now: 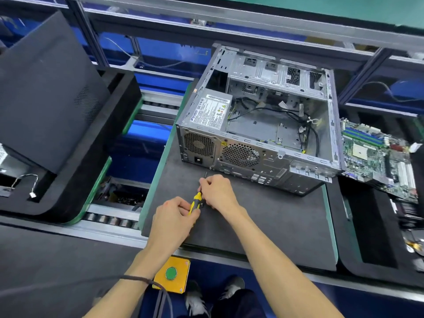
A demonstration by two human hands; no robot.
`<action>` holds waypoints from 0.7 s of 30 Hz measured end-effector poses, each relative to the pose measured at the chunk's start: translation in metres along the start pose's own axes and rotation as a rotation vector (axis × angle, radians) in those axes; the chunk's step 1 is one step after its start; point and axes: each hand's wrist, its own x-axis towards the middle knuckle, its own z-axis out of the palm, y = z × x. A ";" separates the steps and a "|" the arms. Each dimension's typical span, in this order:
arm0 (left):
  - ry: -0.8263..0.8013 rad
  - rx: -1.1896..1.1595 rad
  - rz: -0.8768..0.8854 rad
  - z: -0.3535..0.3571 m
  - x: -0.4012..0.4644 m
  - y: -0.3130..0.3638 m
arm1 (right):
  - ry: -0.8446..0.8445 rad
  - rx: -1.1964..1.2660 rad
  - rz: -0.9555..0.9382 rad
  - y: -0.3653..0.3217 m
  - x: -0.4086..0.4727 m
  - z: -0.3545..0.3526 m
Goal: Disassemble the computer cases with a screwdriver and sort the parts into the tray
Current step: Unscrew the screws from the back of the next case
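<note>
Head view: open computer case (259, 125) sitting toward the far edge of the tabletop (263, 221), stiff and heavy-looking steel, probably best grabbed by the frame rails, not the cables. Left hand (174, 218) wrapped round the yellow screwdriver (195, 201) handle; right hand (216, 191) pinching near its shaft, close to the case's rear panel.

I note a yellow box (172, 274) with a green push-button (171, 273) fixed at the near edge of the desk (57, 253), and below it a pair of shoes (214, 294) on the floor. Conveyor rollers (107, 218) show in the gap left of centre. Behind runs an aluminium frame rail (229, 13) with blue panels (160, 51) and a loose grey cable (142, 60).
</note>
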 end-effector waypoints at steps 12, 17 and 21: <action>0.009 -0.009 -0.005 0.000 0.006 0.004 | -0.017 0.134 0.032 0.005 0.008 -0.004; 0.011 -0.001 0.007 0.001 0.006 0.003 | -0.028 0.153 0.047 0.005 0.007 -0.005; 0.006 -0.008 0.011 0.001 0.008 0.003 | -0.013 0.178 0.047 0.006 0.006 -0.004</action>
